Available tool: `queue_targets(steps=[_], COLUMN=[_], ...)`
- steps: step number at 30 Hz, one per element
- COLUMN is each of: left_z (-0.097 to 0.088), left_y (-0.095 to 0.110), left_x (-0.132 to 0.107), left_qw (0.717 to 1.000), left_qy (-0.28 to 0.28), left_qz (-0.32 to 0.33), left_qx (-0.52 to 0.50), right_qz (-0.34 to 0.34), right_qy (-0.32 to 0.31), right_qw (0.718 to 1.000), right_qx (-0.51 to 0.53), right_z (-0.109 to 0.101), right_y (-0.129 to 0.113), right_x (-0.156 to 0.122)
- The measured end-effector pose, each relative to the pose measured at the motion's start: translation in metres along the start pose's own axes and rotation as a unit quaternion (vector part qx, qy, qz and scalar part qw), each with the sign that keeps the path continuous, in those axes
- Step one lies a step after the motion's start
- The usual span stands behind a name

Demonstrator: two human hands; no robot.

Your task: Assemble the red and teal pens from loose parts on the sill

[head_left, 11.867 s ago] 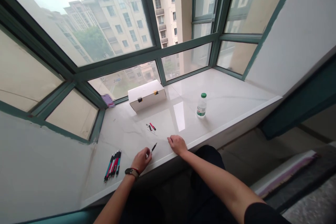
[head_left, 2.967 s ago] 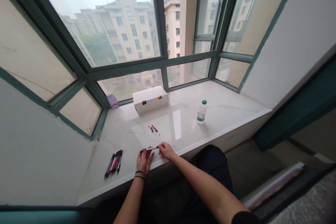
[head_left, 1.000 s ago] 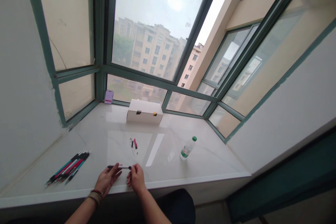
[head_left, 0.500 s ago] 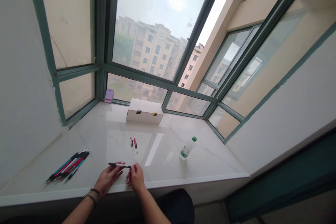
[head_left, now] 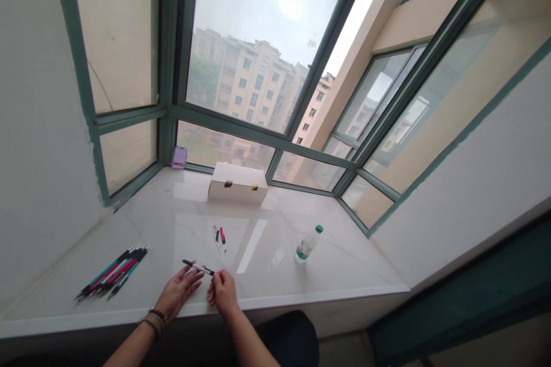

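Note:
I hold a thin black-and-white pen just above the white marble sill, near its front edge. My right hand pinches the pen's right end. My left hand, palm up with a band at the wrist, has its fingertips under the pen's middle. Small pen parts, one red and one black, lie on the sill a little beyond my hands.
A row of several teal, red and black pens lies at the left. A white cardboard box stands by the window, a small purple item left of it. A green-capped water bottle stands at the right.
The pen's left end has tilted up and away from me over the last second. Both hands stay in the same spot at the sill's front edge.

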State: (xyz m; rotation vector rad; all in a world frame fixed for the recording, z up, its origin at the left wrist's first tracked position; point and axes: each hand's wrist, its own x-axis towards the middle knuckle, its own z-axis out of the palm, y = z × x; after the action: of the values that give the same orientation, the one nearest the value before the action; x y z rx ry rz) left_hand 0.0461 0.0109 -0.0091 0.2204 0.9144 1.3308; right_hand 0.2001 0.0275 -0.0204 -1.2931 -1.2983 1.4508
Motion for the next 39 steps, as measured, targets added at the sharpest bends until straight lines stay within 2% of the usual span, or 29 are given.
queue_targets(steps=[2,13,24,28,34,39], left_z=[0.000,-0.001,-0.005,-0.003,-0.002,0.000], left_y=[0.000,-0.004,-0.007,-0.005,-0.003,-0.002], left_x=[0.000,0.004,0.006,0.004,0.001,0.001], left_qw=[1.000,0.999,0.999,0.999,1.000,0.999], left_qy=[0.006,0.030,0.033,0.030,0.018,0.024], left_qz=[-0.010,0.026,0.040,0.035,0.023,0.021], left_qx=[0.006,-0.002,0.002,0.004,0.011,0.020], right_qz=[-0.004,-0.014,-0.009,0.024,0.137,0.144], right_qy=[-0.007,-0.017,0.010,0.034,0.039,0.037], right_qw=[1.000,1.000,1.000,0.999,0.990,0.988], right_qx=[0.000,0.016,0.007,0.020,0.016,-0.035], right_z=[0.000,-0.002,-0.002,-0.002,-0.004,-0.006], right_y=[0.002,0.008,0.011,0.006,-0.014,-0.026], right_x=[0.001,0.003,0.004,0.006,0.021,0.045])
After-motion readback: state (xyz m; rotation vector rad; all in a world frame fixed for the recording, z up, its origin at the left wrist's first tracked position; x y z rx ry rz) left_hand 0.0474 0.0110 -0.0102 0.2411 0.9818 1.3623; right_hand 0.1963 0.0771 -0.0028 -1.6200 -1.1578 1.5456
